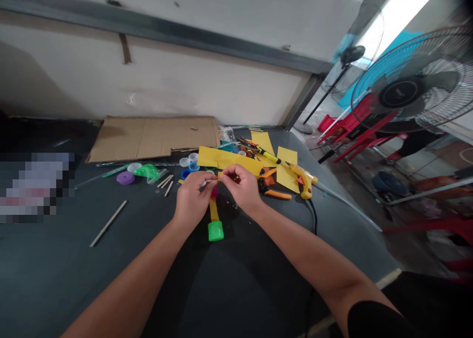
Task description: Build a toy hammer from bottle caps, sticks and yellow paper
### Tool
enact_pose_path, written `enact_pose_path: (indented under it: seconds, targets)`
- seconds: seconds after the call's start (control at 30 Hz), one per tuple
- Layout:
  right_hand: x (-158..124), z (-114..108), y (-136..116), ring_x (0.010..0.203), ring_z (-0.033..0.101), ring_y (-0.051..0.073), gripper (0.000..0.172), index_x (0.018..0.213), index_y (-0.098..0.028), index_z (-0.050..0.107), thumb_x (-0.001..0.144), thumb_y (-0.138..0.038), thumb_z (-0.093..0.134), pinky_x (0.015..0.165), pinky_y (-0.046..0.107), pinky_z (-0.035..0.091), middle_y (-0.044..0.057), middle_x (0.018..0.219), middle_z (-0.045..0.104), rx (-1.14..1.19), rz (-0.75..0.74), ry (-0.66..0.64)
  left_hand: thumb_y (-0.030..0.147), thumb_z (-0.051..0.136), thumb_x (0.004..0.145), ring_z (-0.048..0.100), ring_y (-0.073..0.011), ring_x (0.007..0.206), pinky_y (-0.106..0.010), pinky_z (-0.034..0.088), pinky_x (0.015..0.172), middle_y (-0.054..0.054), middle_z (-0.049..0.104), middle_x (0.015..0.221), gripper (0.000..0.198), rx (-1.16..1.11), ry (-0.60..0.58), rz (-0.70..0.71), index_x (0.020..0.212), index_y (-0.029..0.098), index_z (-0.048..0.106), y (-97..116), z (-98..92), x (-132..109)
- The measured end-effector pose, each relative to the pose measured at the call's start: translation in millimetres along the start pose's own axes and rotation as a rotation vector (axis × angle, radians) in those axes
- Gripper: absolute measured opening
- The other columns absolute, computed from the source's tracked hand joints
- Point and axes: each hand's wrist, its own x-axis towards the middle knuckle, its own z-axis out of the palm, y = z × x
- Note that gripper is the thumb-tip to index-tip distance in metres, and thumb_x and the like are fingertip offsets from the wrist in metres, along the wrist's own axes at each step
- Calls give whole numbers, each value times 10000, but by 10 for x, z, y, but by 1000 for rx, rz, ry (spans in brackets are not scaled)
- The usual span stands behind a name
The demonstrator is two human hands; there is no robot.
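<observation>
My left hand [192, 196] is closed in a pinch on a thin pale stick [211, 181], which points toward my other hand. My right hand [242, 187] pinches a small yellow piece [220, 176] at the stick's end; whether it is paper or card I cannot tell. Just below the fingers, a yellow strip [214, 210] runs down to a bright green cap-like piece [216, 231], with a pink part [214, 191] at its upper end, partly hidden by my left hand. Behind my hands lies a long yellow sheet [231, 161].
Cardboard [155, 138] lies at the back. To the right are orange-handled pliers [278, 194] and a yellow glue gun [305, 183] with a black cord. A purple cap [125, 178], short sticks [165, 182] and a longer stick [108, 223] lie left. A fan [402, 91] stands beyond the table.
</observation>
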Motion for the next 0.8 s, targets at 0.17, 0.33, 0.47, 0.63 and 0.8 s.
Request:
enact_pose_path:
  seconds: [0.17,0.33,0.47,0.63,0.8]
  targets:
    - [50,-6,11,609,522,122,125,742,-176,607,737,-292,651,598,252,432,-10,678,603,108,79,-11,299,560,865,621,-203,901,-351,479,844,-43,702,895,143,91,17,72,852,209,670,47,-17,7]
    - [77,-8,4,623,531,126,150,726,-178,607,703,-311,670,608,257,439,-13,667,605,164,119,-29,258,552,870,619,-188,846,-326,483,794,-39,703,859,126,151,45,117,849,196,660,86,-18,-4]
    - [79,-3,-4,634,541,130,159,719,-184,605,683,-321,678,620,263,447,-12,673,611,195,138,-37,254,556,868,621,-188,850,-329,484,798,-33,704,873,112,202,53,118,870,208,658,86,-16,-23]
    - [83,7,-5,623,529,125,176,727,-185,593,664,-320,686,613,264,446,-15,667,593,231,168,-42,243,558,868,615,-191,846,-325,478,802,-36,698,860,91,234,45,176,866,209,642,67,-33,-23]
    - [99,2,-17,626,529,112,188,753,-198,551,653,-278,689,628,254,439,-40,665,561,236,129,-58,227,549,863,610,-202,856,-336,473,818,-39,695,851,95,254,1,194,849,217,643,69,-52,-10]
